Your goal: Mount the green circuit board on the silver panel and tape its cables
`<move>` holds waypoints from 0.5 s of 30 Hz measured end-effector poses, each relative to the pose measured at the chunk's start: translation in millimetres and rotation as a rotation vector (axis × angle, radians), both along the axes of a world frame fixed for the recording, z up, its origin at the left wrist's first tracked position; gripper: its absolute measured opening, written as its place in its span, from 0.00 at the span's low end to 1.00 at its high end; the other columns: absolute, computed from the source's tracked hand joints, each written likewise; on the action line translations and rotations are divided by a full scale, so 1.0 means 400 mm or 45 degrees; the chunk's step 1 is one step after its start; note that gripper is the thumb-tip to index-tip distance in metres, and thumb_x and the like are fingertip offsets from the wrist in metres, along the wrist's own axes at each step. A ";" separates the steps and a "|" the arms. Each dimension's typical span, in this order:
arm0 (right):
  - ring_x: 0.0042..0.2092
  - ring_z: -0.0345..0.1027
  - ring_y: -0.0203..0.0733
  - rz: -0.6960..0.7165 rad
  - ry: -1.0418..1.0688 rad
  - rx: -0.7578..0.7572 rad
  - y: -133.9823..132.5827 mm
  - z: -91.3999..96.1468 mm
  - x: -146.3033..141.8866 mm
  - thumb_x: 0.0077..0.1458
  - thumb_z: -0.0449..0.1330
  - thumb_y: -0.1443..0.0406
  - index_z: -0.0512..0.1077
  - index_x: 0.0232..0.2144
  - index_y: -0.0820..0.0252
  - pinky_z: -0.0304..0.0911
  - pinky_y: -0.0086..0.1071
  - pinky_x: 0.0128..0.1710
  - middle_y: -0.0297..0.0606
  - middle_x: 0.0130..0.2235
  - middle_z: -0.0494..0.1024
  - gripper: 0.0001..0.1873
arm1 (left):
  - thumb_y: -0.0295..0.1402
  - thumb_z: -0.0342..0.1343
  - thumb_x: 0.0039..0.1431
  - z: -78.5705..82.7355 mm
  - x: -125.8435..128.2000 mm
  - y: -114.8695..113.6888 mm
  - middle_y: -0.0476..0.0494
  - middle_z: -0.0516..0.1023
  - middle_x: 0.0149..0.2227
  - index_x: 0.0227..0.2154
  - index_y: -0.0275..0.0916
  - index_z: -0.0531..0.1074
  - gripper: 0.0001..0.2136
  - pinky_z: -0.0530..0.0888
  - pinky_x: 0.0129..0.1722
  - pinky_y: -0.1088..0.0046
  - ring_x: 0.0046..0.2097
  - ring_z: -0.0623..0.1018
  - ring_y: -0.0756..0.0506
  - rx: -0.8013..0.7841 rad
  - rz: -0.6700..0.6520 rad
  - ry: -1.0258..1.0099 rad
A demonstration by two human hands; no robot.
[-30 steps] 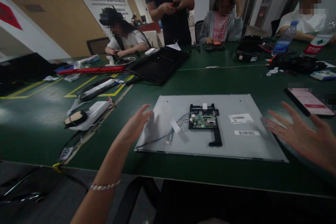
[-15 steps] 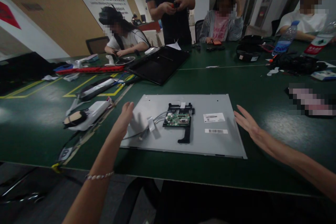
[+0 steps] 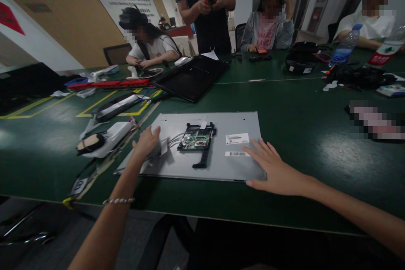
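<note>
On the panel (image 3: 223,166), cables (image 3: 176,139) lie left of the circuit board (image 3: 193,139), labels (image 3: 237,138) right.

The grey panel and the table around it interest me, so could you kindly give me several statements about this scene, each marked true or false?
1. A green circuit board sits on the grey panel. True.
2. The beaded bracelet is on the right wrist. False: it is on the left wrist.
3. The right hand is at the panel's edge with its fingers spread. True.
4. The black frame lies nearer the wearer than the panel. False: it lies beyond it.
5. Two white labels are on the panel. True.
</note>
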State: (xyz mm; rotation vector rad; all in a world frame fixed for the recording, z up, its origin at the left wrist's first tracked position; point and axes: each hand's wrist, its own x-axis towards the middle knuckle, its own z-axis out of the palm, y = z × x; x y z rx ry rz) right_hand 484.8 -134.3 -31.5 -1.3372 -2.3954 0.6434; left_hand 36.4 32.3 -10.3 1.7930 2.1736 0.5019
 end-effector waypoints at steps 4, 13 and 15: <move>0.70 0.24 0.67 0.045 -0.061 0.051 0.016 -0.005 -0.040 0.55 0.58 0.40 0.42 0.71 0.40 0.37 0.65 0.65 0.40 0.73 0.33 0.49 | 0.54 0.27 0.69 0.008 -0.013 0.004 0.17 0.52 0.66 0.59 0.18 0.55 0.38 0.43 0.61 0.35 0.67 0.52 0.22 -0.110 0.106 0.239; 0.70 0.28 0.69 0.090 -0.188 -0.008 0.053 0.033 -0.089 0.56 0.53 0.38 0.52 0.69 0.47 0.25 0.61 0.66 0.47 0.73 0.38 0.44 | 0.47 0.31 0.69 -0.038 -0.078 0.067 0.20 0.52 0.67 0.56 0.28 0.65 0.30 0.47 0.63 0.41 0.69 0.48 0.27 -0.150 0.224 0.505; 0.70 0.28 0.69 0.094 -0.206 -0.028 0.057 0.042 -0.094 0.57 0.53 0.38 0.52 0.69 0.47 0.23 0.61 0.66 0.47 0.73 0.38 0.44 | 0.48 0.31 0.69 -0.046 -0.086 0.074 0.22 0.54 0.67 0.55 0.28 0.66 0.30 0.47 0.63 0.40 0.69 0.48 0.28 -0.140 0.209 0.527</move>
